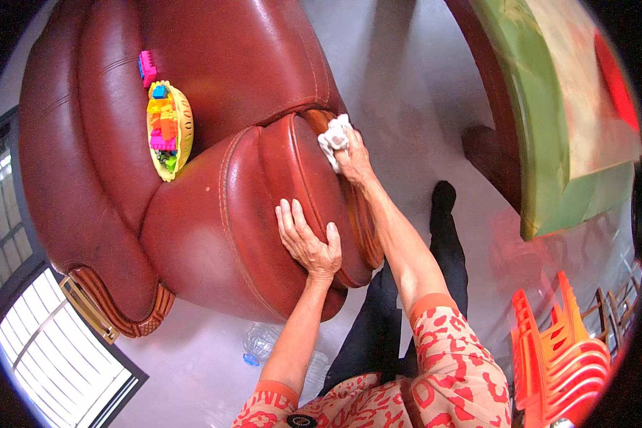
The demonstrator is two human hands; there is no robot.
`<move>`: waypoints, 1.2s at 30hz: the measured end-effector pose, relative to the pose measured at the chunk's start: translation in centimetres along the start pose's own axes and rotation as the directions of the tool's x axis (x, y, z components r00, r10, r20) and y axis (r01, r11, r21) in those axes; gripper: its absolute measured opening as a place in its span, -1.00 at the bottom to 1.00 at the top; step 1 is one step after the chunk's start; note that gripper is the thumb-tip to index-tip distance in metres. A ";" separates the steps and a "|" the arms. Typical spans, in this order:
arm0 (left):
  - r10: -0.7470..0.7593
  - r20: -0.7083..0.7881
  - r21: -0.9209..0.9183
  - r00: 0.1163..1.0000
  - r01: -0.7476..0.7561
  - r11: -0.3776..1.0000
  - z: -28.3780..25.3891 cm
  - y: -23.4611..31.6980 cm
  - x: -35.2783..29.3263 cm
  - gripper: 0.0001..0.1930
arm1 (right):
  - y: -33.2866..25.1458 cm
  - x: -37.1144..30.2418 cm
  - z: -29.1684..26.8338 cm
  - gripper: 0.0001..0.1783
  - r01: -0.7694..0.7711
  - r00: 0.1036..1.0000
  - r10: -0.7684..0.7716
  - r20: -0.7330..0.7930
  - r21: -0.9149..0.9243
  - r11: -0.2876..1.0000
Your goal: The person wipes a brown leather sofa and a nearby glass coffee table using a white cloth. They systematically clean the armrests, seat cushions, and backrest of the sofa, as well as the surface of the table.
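A dark red leather sofa with carved wooden trim fills the left and middle of the head view. My right hand is closed on a crumpled white cloth, pressed to the wooden trim at the front of the armrest. My left hand lies flat on the leather of the armrest, fingers spread, with nothing in it. On the seat, a yellow basket holds several bright plastic building blocks. A pink and blue block piece lies beyond the basket.
At the right stands a table with a green cover. Stacked orange plastic chairs are at the lower right. A clear plastic bottle with a blue cap lies on the floor by the armrest. A barred window or door is at lower left.
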State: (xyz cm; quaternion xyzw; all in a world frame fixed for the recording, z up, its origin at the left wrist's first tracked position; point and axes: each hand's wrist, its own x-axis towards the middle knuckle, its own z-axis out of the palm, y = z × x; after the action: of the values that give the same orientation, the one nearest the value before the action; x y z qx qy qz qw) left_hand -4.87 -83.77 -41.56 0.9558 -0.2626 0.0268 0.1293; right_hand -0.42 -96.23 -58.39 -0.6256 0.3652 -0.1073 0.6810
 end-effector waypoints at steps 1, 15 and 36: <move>0.002 -0.008 0.008 1.000 -0.002 1.000 -0.1 -0.1 0.0 -0.27 | 1.3 -1.3 -0.3 -0.35 0.031 0.998 -0.034 0.049 0.052 0.998; 0.054 -0.091 0.065 0.994 -0.048 0.997 0.5 -0.9 -0.3 -0.28 | 5.9 -18.9 -5.4 -0.32 -0.357 0.924 0.345 0.163 0.050 0.933; 0.032 -0.050 0.055 0.998 -0.029 0.998 0.3 -0.1 -0.1 -0.28 | 2.1 -20.4 -2.4 -0.48 -0.312 0.945 0.286 -0.160 -0.173 0.934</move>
State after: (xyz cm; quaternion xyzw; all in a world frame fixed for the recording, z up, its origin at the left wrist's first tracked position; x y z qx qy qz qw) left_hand -4.92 -83.66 -41.89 0.9539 -0.2728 0.0603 0.1098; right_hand -17.10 -85.38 -52.84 -0.6181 0.5091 -0.0070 0.5989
